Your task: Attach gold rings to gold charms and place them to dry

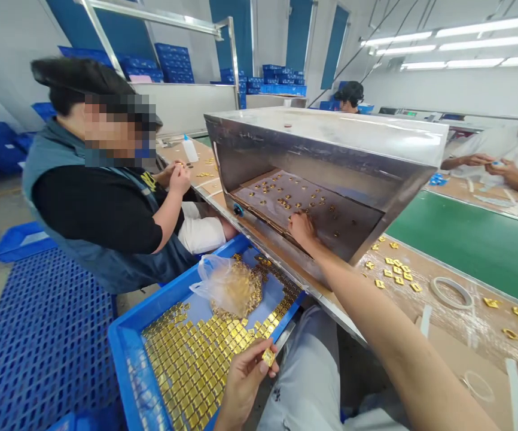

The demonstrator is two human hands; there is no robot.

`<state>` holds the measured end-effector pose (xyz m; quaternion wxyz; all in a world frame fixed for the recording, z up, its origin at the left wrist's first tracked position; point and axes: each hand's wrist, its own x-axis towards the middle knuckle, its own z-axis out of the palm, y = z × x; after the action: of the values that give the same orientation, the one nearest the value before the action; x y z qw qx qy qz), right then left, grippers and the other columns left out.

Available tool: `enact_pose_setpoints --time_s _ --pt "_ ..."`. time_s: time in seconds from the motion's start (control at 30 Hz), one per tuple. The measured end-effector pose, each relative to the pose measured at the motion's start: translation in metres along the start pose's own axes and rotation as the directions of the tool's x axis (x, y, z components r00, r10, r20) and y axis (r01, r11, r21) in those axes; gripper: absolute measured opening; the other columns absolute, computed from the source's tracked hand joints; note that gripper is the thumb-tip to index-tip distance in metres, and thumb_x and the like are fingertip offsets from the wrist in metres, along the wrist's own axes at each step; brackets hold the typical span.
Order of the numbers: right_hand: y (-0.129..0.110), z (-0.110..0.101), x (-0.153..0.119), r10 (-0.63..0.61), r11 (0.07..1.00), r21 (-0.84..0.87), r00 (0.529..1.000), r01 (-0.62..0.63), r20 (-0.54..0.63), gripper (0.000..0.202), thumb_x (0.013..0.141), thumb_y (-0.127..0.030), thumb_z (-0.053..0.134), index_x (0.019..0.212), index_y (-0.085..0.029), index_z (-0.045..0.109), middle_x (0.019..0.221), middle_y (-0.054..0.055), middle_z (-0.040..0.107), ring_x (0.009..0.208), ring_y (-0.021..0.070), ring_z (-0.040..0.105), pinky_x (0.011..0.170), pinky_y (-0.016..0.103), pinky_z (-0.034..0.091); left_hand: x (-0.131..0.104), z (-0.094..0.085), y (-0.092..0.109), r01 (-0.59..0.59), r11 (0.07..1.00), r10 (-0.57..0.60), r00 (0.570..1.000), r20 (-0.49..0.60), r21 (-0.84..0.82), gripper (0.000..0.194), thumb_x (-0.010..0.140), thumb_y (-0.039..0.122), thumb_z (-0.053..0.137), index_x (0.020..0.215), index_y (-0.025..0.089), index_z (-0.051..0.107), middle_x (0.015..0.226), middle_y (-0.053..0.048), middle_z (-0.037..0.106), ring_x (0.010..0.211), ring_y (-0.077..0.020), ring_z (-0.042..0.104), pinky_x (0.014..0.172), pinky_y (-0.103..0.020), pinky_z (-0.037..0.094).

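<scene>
My left hand pinches a square gold piece between thumb and fingers, above the near edge of a blue tray. Rows of square gold pieces fill much of that blue tray. On them rests a clear plastic bag full of small gold parts. My right hand reaches into an open-fronted metal box, its fingers pinched together at the front of the box floor. What they hold, if anything, is too small to make out. Small round gold parts lie scattered on that floor.
On the table right of the box lie loose gold pieces and a tape roll, beside a green belt. A co-worker sits at the left, near a white bottle. Another person's hands work across the belt.
</scene>
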<state>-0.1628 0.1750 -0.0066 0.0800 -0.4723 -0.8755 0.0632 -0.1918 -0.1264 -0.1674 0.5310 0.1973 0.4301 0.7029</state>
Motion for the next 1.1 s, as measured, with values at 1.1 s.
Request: enact_pose_setpoints --time_s 1.1 --pt "0.120 0.027 -0.393 0.728 -0.192 0.968 0.685 0.160 0.031 0.033 0.071 -0.056 0.089 0.082 -0.026 0.083 0.080 0.004 0.069 0.054 0.0108 0.055 0.051 0.028 0.049 0.000 0.189 -0.064 0.350 0.928 -0.339 0.650 0.680 0.128 0.040 0.072 0.044 0.090 0.097 0.015 0.077 0.087 -0.008 0.076 0.060 -0.0123 0.067 0.054 -0.023 0.054"
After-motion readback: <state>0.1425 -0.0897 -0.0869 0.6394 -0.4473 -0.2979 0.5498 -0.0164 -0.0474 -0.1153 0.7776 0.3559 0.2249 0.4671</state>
